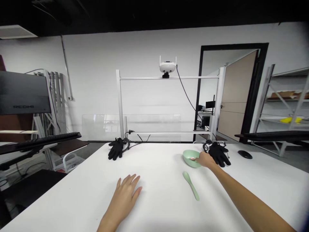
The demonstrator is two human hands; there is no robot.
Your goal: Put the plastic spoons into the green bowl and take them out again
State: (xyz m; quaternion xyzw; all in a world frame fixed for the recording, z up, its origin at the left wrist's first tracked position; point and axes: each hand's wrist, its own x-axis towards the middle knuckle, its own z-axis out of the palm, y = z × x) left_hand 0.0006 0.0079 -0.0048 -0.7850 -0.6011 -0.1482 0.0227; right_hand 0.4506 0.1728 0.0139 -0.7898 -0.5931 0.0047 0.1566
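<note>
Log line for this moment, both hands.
left hand: flat on white table, empty | right hand: at green bowl | green spoon: on table

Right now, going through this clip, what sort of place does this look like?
Probably a tech lab or test room: a metal frame carries a white device, wired black gloves lie on the table, and a monitor stands to the side.

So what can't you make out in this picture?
Head view only:
- Green bowl: the right hand covers part of it.
- Left forearm: cut off by the bottom edge.
- Black glove: a cable hides part of its cuff.
- Yellow item: too small and blurred to name.
</note>
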